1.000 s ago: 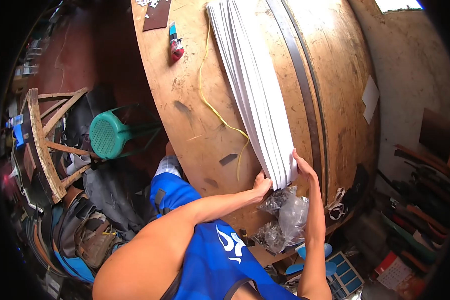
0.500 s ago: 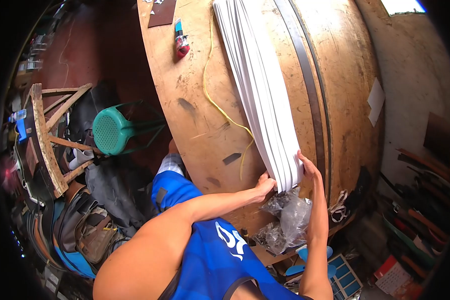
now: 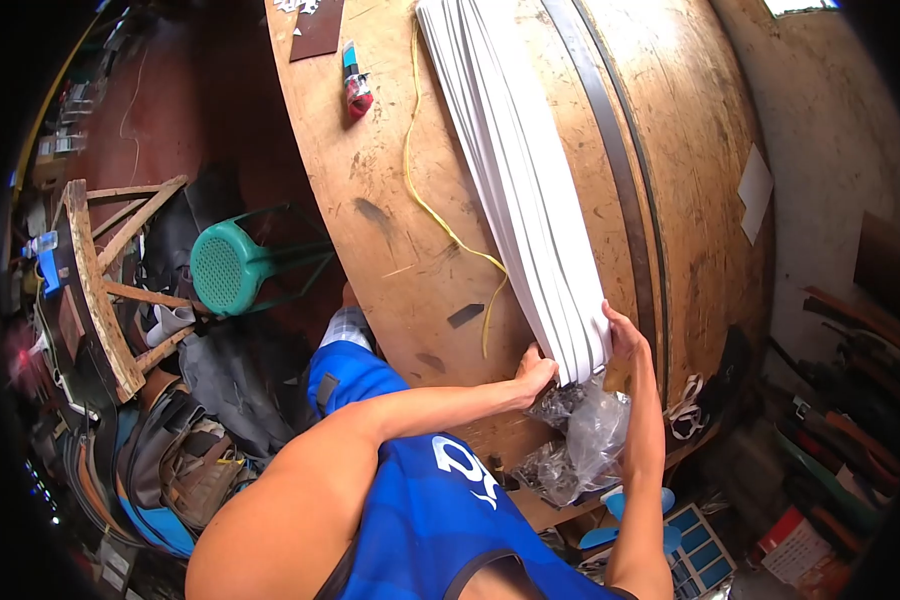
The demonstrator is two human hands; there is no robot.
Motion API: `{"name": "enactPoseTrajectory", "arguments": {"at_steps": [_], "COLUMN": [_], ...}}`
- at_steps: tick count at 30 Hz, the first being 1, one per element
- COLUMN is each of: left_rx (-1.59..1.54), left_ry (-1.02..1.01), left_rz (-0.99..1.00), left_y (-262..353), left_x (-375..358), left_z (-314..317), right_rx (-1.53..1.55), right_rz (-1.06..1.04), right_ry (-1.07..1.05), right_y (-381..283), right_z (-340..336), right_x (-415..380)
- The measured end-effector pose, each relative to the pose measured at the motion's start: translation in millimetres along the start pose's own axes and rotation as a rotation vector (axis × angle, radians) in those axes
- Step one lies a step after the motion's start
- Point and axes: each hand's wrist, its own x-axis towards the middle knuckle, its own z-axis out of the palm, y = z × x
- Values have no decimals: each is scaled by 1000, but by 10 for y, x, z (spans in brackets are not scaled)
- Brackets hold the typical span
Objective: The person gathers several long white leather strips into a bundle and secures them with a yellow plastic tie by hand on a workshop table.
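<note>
A long bundle of white strips (image 3: 525,200) lies lengthwise on the wooden table, its near ends fanned slightly and close to my body. My left hand (image 3: 537,376) is closed at the bundle's near left corner, its curled fingers against the strips. On the opposite side, my right hand (image 3: 625,335) rests along the right edge with its fingers stretched out, touching the strips. Just below the near ends, crumpled clear plastic (image 3: 595,430) sits between my forearms. A thin yellow tape (image 3: 440,222) runs loosely along the bundle's left side.
On the wooden table (image 3: 370,250) lie a red-handled cutter (image 3: 356,95), a brown sheet (image 3: 317,28), a small dark scrap (image 3: 465,315) and a long dark metal strip (image 3: 615,140). A green stool (image 3: 232,267) and a wooden frame (image 3: 105,290) stand left.
My left hand has shifted slightly at the bundle's corner. The right hand stays against the right edge. The whole view has moved a little; the strips lie almost as before.
</note>
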Motion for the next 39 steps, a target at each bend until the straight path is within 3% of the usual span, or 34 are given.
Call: {"name": "enactPoseTrajectory", "arguments": {"at_steps": [2,5,14,17,23,39], "left_rx": [77,18,50,92,162,154], "left_ry": [144,93,141,135,152,125], "left_rz": [6,21,40,40,54,26], "left_y": [-95,-66,-74,-37,8,143], "left_x": [39,-38,-47,-70,-151,-295], "left_z": [8,34,130,138,171,195], "right_rx": [14,-2,-126,-134,-62,-87], "right_rz": [7,26,123,167,46,54], "right_ry": [-1,65,-141,-101,-198,-260], "right_y": [-37,-88,-30,-24,194,148], "right_z": [45,114,-163,-195,-447,-367], "right_x": [-55,-141,63,41,219,158]}}
